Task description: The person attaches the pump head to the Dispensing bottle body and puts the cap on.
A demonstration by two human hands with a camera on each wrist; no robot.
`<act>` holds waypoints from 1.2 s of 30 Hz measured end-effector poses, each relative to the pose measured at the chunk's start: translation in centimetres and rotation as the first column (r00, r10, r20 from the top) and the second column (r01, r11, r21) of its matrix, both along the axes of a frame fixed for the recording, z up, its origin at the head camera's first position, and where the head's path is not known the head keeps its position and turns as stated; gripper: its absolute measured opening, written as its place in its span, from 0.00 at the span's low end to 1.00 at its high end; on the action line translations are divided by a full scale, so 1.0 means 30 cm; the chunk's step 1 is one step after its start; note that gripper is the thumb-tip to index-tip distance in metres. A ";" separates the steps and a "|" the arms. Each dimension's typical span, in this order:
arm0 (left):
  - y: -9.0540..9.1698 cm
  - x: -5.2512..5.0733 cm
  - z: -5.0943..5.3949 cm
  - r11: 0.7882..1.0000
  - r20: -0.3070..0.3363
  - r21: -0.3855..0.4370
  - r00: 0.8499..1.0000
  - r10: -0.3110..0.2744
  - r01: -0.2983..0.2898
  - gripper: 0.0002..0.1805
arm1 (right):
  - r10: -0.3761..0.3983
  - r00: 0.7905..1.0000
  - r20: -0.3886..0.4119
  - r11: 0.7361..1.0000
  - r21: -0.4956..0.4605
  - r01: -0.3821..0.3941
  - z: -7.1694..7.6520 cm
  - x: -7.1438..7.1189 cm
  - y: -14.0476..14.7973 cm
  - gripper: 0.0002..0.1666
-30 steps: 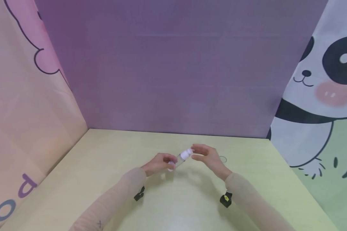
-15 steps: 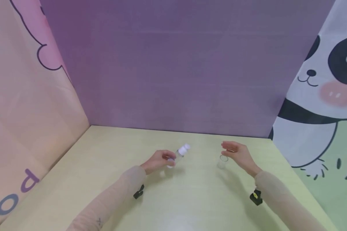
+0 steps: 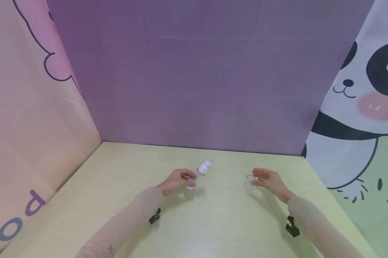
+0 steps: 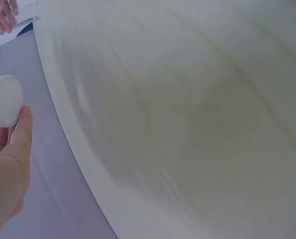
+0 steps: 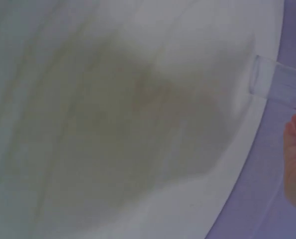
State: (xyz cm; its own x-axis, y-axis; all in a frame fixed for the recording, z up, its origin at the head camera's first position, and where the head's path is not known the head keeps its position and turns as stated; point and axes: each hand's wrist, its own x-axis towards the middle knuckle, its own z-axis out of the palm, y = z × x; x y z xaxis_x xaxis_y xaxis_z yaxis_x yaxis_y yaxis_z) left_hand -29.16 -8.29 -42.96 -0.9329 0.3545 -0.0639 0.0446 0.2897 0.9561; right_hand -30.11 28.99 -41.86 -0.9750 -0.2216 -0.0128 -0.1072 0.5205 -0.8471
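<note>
My left hand (image 3: 179, 181) holds a small pump bottle (image 3: 204, 167) tilted above the table. The bottle has a white top, a see-through body and a white base; in the left wrist view its white base (image 4: 7, 101) sits at the fingertips. My right hand (image 3: 271, 181) is beside a clear cylinder (image 3: 249, 186), like a cap, standing upright on the table. The right wrist view shows the fingers (image 5: 293, 137) straight near one end of the clear cylinder (image 5: 277, 82). Whether they touch it cannot be told.
The pale wooden table (image 3: 194, 218) reaches back to a purple wall panel (image 3: 194, 89). Printed side panels stand at left (image 3: 36, 118) and right (image 3: 345, 154), the right one with a panda. Each sleeve carries a small black wrist device (image 3: 292, 226).
The right hand has moved right, away from the bottle's top, then lowered beside the clear cylinder. The left hand still holds the bottle in nearly the same place.
</note>
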 end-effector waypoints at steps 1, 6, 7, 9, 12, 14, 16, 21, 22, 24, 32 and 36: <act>0.000 0.001 0.000 1.000 0.004 -0.002 1.000 -0.006 0.006 0.18 | 0.008 1.000 0.010 1.000 0.000 -0.008 -0.008 0.000 0.001 0.41; 0.003 0.007 -0.003 0.999 0.005 -0.012 0.999 -0.037 0.037 0.19 | 0.018 1.000 0.017 1.000 0.020 -0.019 -0.035 0.001 -0.012 0.40; 0.004 0.009 -0.002 0.999 0.005 -0.011 0.999 -0.039 0.039 0.19 | 0.015 1.000 0.014 1.000 0.023 -0.015 -0.040 0.000 -0.015 0.39; 0.006 0.013 0.000 0.999 0.013 -0.011 0.999 -0.037 0.037 0.19 | 0.016 1.000 0.002 0.999 0.031 -0.016 -0.048 -0.001 -0.020 0.38; 0.008 0.017 0.003 0.999 0.009 -0.007 0.999 -0.037 0.037 0.19 | 0.018 1.000 -0.011 0.999 0.031 -0.018 -0.062 -0.004 -0.024 0.37; 0.009 0.019 0.005 0.999 0.006 -0.004 0.999 -0.036 0.036 0.20 | 0.022 1.000 -0.012 0.999 0.029 -0.022 -0.072 -0.006 -0.027 0.35; 0.010 0.021 0.005 0.999 0.003 0.002 0.999 -0.037 0.037 0.20 | 0.018 1.000 -0.003 1.000 0.025 -0.018 -0.080 -0.006 -0.029 0.34; 0.011 0.025 0.008 0.999 0.013 0.010 0.999 -0.041 0.041 0.21 | 0.011 1.000 0.014 1.000 0.029 -0.011 -0.088 -0.004 -0.034 0.31; 0.011 0.025 0.008 0.999 0.016 0.012 0.999 -0.042 0.042 0.21 | 0.007 1.000 0.018 0.999 0.031 -0.008 -0.089 -0.003 -0.034 0.31; 0.011 0.025 0.009 0.999 0.017 0.008 0.999 -0.040 0.040 0.20 | -0.001 1.000 0.022 0.999 0.033 0.001 -0.088 -0.002 -0.034 0.31; 0.010 0.019 0.005 1.000 0.022 -0.001 0.999 -0.027 0.027 0.19 | -0.025 0.999 -0.042 0.998 0.060 0.027 -0.069 -0.015 -0.021 0.31; 0.009 0.015 0.002 1.000 0.014 0.002 1.000 -0.026 0.026 0.19 | -0.030 0.997 -0.068 0.998 0.060 0.034 -0.039 -0.022 -0.021 0.31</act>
State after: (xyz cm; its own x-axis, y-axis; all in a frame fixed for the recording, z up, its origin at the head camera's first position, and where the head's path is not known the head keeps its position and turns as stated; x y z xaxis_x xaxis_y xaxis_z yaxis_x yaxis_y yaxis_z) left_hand -28.72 -8.02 -42.90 -0.9225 0.3785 -0.0761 0.0385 0.2864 0.9573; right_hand -30.76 28.35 -43.03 -0.9807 -0.1914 0.0403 -0.1453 0.5752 -0.8050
